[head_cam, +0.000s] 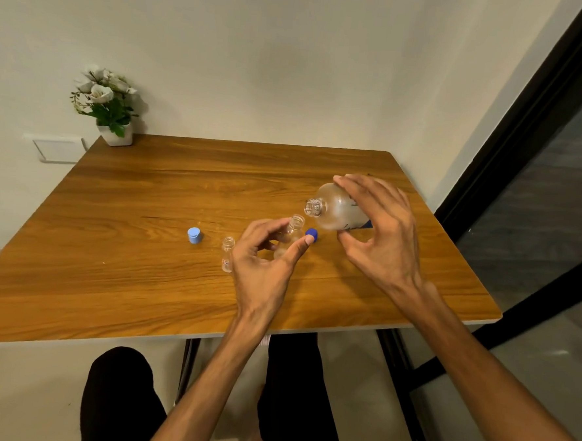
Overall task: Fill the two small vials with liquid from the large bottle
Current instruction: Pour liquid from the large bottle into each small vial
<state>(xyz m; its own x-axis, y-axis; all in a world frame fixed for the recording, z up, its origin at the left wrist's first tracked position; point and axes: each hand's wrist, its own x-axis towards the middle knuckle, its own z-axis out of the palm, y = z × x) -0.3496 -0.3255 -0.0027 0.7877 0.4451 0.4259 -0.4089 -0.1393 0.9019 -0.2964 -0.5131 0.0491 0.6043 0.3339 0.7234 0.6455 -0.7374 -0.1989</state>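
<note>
As the right hand [380, 236] tipped the large bottle [338, 208], its open neck hung just above a vial [290, 232] pinched in the left hand [263, 256].

Clear, light and probably slick, the bottle seemed best gripped round its wide body; the second vial [227, 253] stood uncapped on the desk [148, 194].

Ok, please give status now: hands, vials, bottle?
Right hand grips tilted large bottle. Left hand holds one vial. Second vial stands open. No stream visible.
</note>
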